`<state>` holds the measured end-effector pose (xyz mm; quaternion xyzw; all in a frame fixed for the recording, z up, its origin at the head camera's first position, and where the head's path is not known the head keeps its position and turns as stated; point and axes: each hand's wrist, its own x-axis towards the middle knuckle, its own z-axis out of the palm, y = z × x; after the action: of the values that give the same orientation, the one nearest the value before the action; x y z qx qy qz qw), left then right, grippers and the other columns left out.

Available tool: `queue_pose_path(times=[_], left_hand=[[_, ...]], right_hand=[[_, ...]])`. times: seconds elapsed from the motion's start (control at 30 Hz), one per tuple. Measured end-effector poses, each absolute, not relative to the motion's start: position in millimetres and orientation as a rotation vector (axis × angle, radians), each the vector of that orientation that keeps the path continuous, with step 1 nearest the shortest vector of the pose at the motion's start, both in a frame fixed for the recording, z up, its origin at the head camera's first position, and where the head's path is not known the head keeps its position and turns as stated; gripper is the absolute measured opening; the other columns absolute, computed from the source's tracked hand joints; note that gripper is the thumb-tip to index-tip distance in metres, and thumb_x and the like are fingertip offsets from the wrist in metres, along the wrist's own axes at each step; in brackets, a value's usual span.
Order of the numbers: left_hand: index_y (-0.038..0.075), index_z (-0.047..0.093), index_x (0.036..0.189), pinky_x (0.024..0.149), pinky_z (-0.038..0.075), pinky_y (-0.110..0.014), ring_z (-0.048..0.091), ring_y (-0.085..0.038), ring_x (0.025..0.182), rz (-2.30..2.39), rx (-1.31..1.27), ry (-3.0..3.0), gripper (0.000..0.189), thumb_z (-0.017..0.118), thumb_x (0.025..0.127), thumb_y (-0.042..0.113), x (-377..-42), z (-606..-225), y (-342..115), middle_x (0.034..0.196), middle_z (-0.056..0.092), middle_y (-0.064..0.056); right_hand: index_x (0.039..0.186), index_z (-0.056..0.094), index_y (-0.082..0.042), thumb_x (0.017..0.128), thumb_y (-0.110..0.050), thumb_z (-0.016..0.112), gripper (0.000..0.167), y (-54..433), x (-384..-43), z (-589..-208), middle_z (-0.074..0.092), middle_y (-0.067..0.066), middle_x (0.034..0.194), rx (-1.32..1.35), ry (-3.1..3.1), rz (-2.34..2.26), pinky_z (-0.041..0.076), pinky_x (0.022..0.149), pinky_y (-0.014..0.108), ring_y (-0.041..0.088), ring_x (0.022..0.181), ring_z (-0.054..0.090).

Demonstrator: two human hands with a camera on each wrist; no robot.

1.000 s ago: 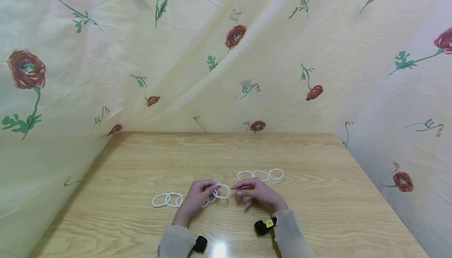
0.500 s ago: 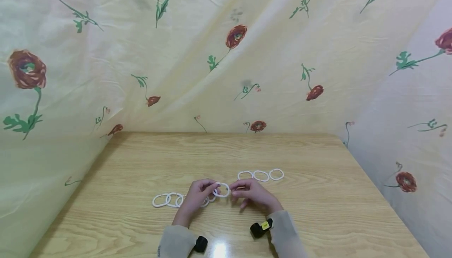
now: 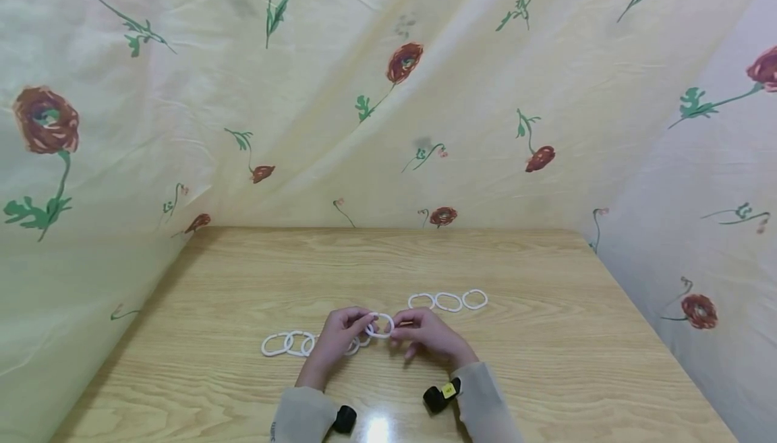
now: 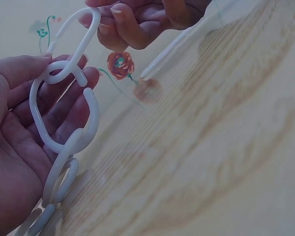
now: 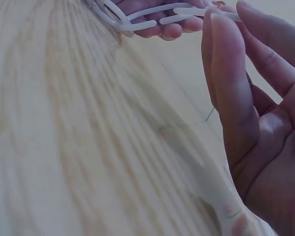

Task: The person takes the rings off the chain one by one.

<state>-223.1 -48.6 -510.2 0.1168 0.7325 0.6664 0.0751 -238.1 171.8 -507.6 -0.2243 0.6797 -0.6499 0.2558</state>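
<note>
My left hand (image 3: 340,335) pinches a white plastic chain link (image 4: 86,42) between thumb and fingers, near where it hooks through a second link (image 4: 34,108). From there the linked chain (image 3: 264,348) hangs past the palm and runs left along the table, partly hidden behind the hand. My right hand (image 3: 432,335) holds the far end of the top link, thumb and index fingertips on either side of it. Its other fingers are loosely bent. The links are oval, with a small gap in the side.
Beyond my right hand, several white links lie in a row on the wooden table (image 3: 516,375); the rightmost link (image 3: 475,290) sits slightly apart. A flowered cloth (image 3: 328,126) hangs behind the table and at both sides. Each wrist carries a small black camera (image 3: 345,420).
My right hand has moved left, from apart to the free end of the top link, and its fingertips now meet there. The left hand stays almost where it was, holding the chain.
</note>
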Motion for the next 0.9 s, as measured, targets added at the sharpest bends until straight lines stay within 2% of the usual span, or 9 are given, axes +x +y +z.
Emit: queue_pose_path(times=[0.17,0.43,0.73,0.9], left_hand=[[-0.01,0.066,0.107,0.07,0.055,-0.017,0.064,-0.004,0.075,1.998,0.361,2.17,0.027,0.061,0.095,0.014,-223.6,-511.8,-49.6,0.094,0.07,-0.024],[-0.009,0.066,0.107,0.075,0.055,-0.017,0.065,-0.005,0.08,1.982,0.394,2.195,0.026,0.063,0.093,0.012,-223.1,-512.2,-49.4,0.098,0.071,-0.024],[-0.01,0.066,0.107,0.075,0.055,-0.017,0.065,-0.004,0.08,1.995,0.409,2.191,0.024,0.064,0.092,0.009,-223.6,-513.5,-48.8,0.099,0.07,-0.024],[-0.006,0.067,0.11,0.083,0.053,-0.016,0.066,-0.005,0.09,1.975,0.422,2.236,0.028,0.066,0.091,0.015,-222.8,-513.7,-49.0,0.106,0.071,-0.021]], right_hand=[[0.109,0.055,0.016,0.088,-0.015,0.068,0.04,171.6,-236.7,-505.2,0.068,-0.002,0.087,-0.573,1.825,-1.816,0.057,0.055,0.022,0.009,0.081,0.064],[0.111,0.052,0.021,0.093,-0.011,0.062,0.038,173.6,-236.6,-503.9,0.067,-0.005,0.092,-0.625,1.864,-1.852,0.056,0.056,0.021,0.009,0.085,0.063],[0.111,0.051,0.022,0.093,-0.01,0.061,0.038,176.5,-237.9,-503.3,0.068,-0.006,0.096,-0.668,1.86,-1.892,0.058,0.057,0.023,0.008,0.086,0.065],[0.111,0.05,0.023,0.094,-0.01,0.061,0.039,177.8,-237.5,-502.2,0.068,-0.006,0.096,-0.667,1.857,-1.913,0.058,0.057,0.023,0.008,0.086,0.065]])
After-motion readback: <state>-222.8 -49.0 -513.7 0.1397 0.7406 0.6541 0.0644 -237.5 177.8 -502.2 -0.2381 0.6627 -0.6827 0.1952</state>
